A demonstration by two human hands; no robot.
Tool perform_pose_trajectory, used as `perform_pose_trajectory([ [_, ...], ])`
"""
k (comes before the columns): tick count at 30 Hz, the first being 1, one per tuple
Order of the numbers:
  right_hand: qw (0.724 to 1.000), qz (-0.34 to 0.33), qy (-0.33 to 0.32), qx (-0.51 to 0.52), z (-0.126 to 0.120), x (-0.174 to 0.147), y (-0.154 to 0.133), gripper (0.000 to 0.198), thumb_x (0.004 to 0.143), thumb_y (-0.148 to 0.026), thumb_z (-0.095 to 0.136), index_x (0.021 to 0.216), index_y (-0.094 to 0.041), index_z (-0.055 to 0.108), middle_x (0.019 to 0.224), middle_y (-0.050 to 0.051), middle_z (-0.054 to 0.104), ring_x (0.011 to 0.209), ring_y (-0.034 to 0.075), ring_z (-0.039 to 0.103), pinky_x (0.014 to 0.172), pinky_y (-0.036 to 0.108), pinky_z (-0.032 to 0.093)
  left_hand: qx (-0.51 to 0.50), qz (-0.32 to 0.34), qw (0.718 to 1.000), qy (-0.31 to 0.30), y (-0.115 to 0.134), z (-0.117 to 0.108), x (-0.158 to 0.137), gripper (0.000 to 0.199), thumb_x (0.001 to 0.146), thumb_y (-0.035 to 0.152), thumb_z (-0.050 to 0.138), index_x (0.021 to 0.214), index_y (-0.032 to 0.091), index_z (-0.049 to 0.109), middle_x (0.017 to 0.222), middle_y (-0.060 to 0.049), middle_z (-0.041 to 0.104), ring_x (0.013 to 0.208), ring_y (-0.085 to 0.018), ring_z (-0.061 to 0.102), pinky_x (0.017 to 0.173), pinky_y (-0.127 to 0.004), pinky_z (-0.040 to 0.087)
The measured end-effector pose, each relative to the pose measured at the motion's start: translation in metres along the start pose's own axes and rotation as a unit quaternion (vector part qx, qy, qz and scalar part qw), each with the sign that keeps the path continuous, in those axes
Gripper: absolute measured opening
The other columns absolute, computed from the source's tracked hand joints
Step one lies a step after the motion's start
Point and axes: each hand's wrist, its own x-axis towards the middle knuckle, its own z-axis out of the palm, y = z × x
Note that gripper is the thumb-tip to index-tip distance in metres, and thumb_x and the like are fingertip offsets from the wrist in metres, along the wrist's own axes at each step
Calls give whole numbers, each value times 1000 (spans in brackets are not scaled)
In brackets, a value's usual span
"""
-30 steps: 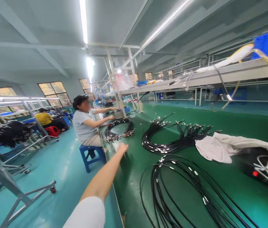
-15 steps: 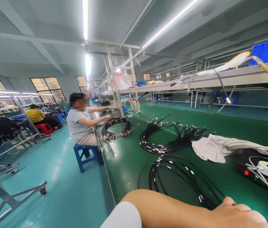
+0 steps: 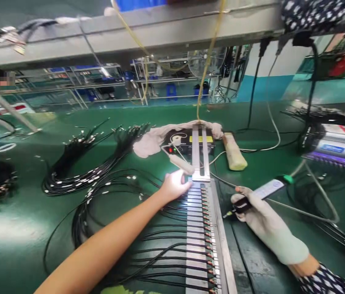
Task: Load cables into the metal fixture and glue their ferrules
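My bare left hand (image 3: 175,186) is at the far end of a long metal fixture (image 3: 195,245), fingers curled together. Glare hides what they hold, if anything. Black cables (image 3: 160,234) lie side by side across the fixture, their stripped, coppery ends lined up along its right part. To the right of it, my right hand (image 3: 256,218), in a white glove under a dark patterned sleeve, grips a pen-shaped tool (image 3: 266,190) with a black front, pale labelled body and green rear end. The tool's tip points left and down, apart from the cable ends.
Behind the fixture stand a black control box (image 3: 175,149) with red and green lights, a crumpled cloth (image 3: 148,143) and a yellowish roll (image 3: 235,152). Cable bundles (image 3: 77,175) lie to the left. A silver device (image 3: 334,143) sits at right. A shelf (image 3: 160,34) with hanging cords crosses above.
The view has swung right and down from the aisle and seated co-worker to the bench. The fixture and my gloved right hand with its tool are now in view.
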Motion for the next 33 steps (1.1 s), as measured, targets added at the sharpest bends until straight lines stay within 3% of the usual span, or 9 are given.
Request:
perform_pose_trajectory([
  [8,998,13,42,-43,20,26,7,50,72,-56,75,98,-19,54,85,9,72,49,15,61,32,19,34,21,16,1000,-7,5,-4,-2,25,91,37,57,102,15,61,97,-4,64,83,-15,62,75,-35,54],
  [13,991,-45,61,-108,28,34,7,35,75,-39,78,95,-19,56,72,2,70,44,10,54,37,19,39,25,34,999,8,7,-4,-12,22,90,37,58,91,15,60,86,-1,61,78,-14,59,74,-34,52],
  [19,979,-112,29,-168,29,27,15,16,85,-35,64,91,-21,61,110,7,65,66,14,63,51,26,52,-7,50,998,38,3,1,-11,16,86,31,56,76,19,53,74,2,52,77,-16,52,75,-34,44],
  [21,963,-152,13,-223,27,23,14,11,84,-26,63,94,-21,64,109,7,64,83,19,65,65,31,56,-23,50,998,37,1,2,-10,17,86,32,53,74,20,52,74,1,52,77,-17,50,74,-33,43],
  [24,913,-233,-33,-332,27,20,6,23,79,-13,62,100,-22,65,104,6,65,98,23,63,86,39,53,-40,40,998,31,-1,3,-10,18,85,35,50,75,21,53,73,1,52,73,-17,49,70,-32,42],
  [28,881,-273,-54,-383,30,20,0,29,75,-9,62,101,-20,65,103,6,66,95,21,65,84,35,54,-46,27,998,28,-1,3,-10,19,86,38,48,76,22,55,69,0,50,73,-19,49,73,-34,43],
  [33,878,-265,-53,-395,31,21,1,27,74,-10,64,98,-21,65,102,5,67,94,22,66,83,36,56,-42,27,998,26,-2,3,-9,21,85,40,49,77,23,57,67,0,49,72,-20,48,75,-36,43],
])
